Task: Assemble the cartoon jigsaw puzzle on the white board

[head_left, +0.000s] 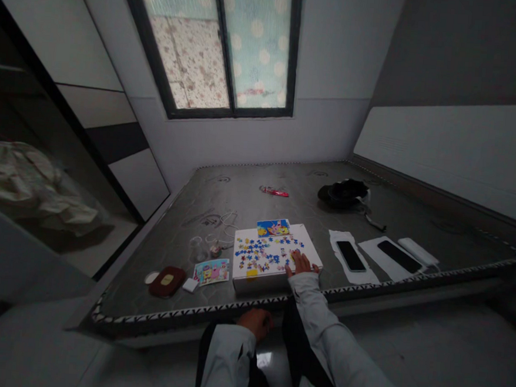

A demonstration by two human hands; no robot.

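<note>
A white puzzle board (313, 251) lies near the front edge of a low dark platform (249, 199), strewn with several loose blue and coloured puzzle pieces (265, 253). A finished cartoon patch sits at its far edge (273, 226). My right hand (301, 262) rests flat on the board's near right corner, fingers spread over the pieces. My left hand (255, 323) hangs below the platform edge by my lap, fingers curled; what it holds, if anything, does not show.
A cartoon reference picture (211, 271), a brown oval case (167, 281), a white cable (224, 226) and a small glass (197, 248) lie left of the board. Two phones (351, 256) (399, 256) on white sheets, a white bar (418, 251) and a black hat (344, 192) lie right.
</note>
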